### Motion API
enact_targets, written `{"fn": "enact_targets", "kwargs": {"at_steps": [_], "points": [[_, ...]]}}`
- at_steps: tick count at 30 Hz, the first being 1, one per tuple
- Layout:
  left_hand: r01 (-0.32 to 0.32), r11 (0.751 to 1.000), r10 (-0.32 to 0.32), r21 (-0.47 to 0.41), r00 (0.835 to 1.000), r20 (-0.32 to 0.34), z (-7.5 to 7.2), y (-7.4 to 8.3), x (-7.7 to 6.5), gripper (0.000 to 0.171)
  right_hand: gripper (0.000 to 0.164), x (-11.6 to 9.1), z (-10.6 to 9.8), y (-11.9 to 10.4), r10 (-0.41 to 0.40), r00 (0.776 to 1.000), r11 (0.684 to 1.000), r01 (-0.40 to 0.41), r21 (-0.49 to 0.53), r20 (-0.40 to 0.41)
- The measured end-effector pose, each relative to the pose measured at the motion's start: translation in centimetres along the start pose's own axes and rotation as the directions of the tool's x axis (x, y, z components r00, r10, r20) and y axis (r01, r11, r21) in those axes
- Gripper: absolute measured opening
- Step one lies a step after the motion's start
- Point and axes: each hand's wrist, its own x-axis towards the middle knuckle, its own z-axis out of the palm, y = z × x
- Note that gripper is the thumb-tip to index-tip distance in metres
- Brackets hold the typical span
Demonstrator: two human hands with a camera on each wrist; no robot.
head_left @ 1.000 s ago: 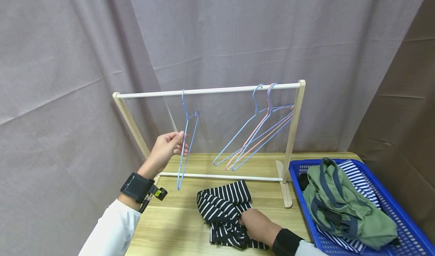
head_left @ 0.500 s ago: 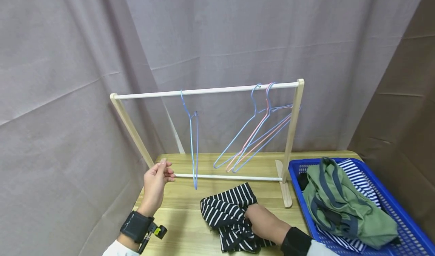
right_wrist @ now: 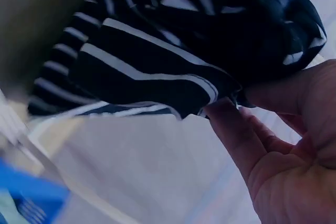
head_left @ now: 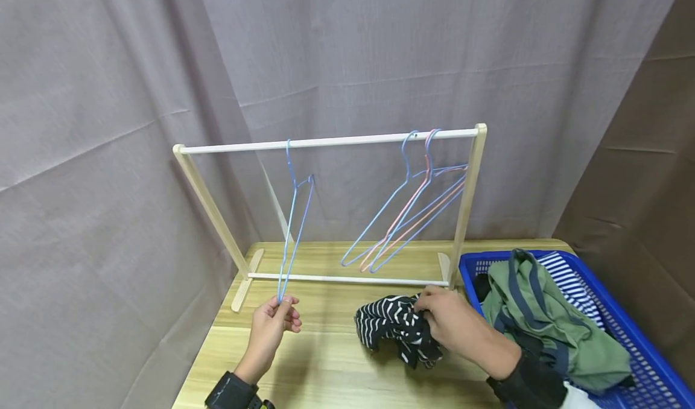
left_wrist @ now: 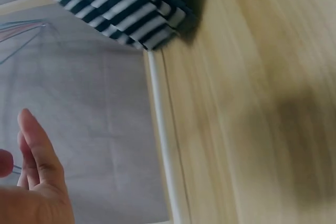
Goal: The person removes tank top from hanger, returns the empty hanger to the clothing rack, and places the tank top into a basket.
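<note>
A blue hanger [head_left: 293, 234] hangs from the left half of the rack's top bar [head_left: 336, 141]. My left hand [head_left: 271, 324] pinches its lower end between thumb and fingers; in the left wrist view only a short bit of wire shows by the thumb. My right hand [head_left: 461, 327] holds a bunched black garment with white stripes [head_left: 393, 321] just above the table. Thumb and forefinger pinch its edge in the right wrist view, and the striped cloth [right_wrist: 147, 56] droops in folds from them. What kind of garment it is cannot be told.
Blue and pink hangers [head_left: 399, 216] hang together near the rack's right post [head_left: 469, 198]. At the right stands a blue basket [head_left: 659, 361] with a green garment [head_left: 559, 336] and striped cloth [head_left: 570, 282]. Grey curtain [head_left: 380, 53] encloses the wooden table [head_left: 326, 348].
My left hand let go of the hanger, dropped lower, and now pinches its bottom end. The right hand has raised the striped garment off the table and shifted it right and away from me.
</note>
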Motion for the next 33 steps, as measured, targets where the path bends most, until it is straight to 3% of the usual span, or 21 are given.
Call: {"fn": "enact_targets", "kwargs": {"at_steps": [5,10,21,28,30,33], "points": [[0.038,0.999,-0.039,0.023,0.997,0.066,-0.2,-1.1,-0.3,0.025,0.026,0.7,-3.9,0.1,-0.023,0.990,0.997,0.012,-0.077,-0.138],[0.045,0.997,-0.052,0.060,0.991,0.120,0.0,-1.6,-0.7,0.025,0.029,1.4,-8.3,0.7,-0.067,0.961,0.992,0.037,-0.117,-0.267],[0.049,0.996,-0.060,0.069,0.983,0.172,-0.6,-1.9,-0.8,0.028,0.028,0.5,-16.7,2.5,-0.070,0.920,0.964,-0.038,-0.264,-0.386],[0.056,0.995,-0.072,0.081,0.975,0.209,-0.8,-2.0,-0.7,0.027,0.026,-1.3,-20.6,3.7,0.015,0.908,0.950,-0.144,-0.276,-0.420],[0.052,0.995,-0.068,0.082,0.974,0.215,-0.9,-2.0,-0.7,0.027,0.025,-1.8,-21.3,4.0,0.032,0.895,0.952,-0.163,-0.259,-0.444],[0.048,0.995,-0.066,0.086,0.972,0.225,-1.0,-2.1,-0.7,0.028,0.026,-2.4,-22.0,4.7,0.035,0.855,0.977,-0.139,-0.164,-0.518]]}}
